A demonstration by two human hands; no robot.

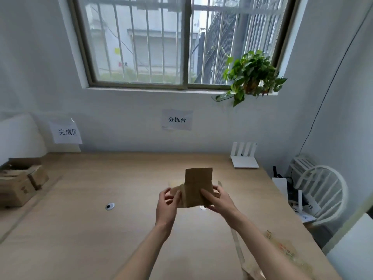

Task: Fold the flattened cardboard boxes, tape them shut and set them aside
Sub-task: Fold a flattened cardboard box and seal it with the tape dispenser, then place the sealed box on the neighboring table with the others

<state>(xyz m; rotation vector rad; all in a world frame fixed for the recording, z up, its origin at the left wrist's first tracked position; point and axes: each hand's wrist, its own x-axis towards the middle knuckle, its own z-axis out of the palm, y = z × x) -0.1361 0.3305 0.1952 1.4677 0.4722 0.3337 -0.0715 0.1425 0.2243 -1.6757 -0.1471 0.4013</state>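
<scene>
**Small cardboard box held up between both hands**

A person holds a small cardboard box (196, 187) in the air above the middle of a pale wooden surface (101, 229). One brown flap stands upright at the top of the box; the lower part is blurred.

The left hand (168, 203) grips the box's left side, its fingers (177, 196) curled round a side flap with the thumb in front. The right hand (217, 199) holds the right side, fingers curled behind the box and the thumb lying across its front face.

At the far left edge of the surface sits a stack of folded boxes (19, 183), below a paper sign (67, 131) on the wall. A second sign (177, 119) hangs at the centre of the wall, under a barred window (181, 41). A leafy plant (251, 74) sits on the right end of the sill. A white router (244, 155) stands at the far right corner, and a white chair (321, 190) stands beside the surface on the right. A loose strip of tape (238, 247) and some flat cardboard (286, 253) lie near the right forearm.
</scene>
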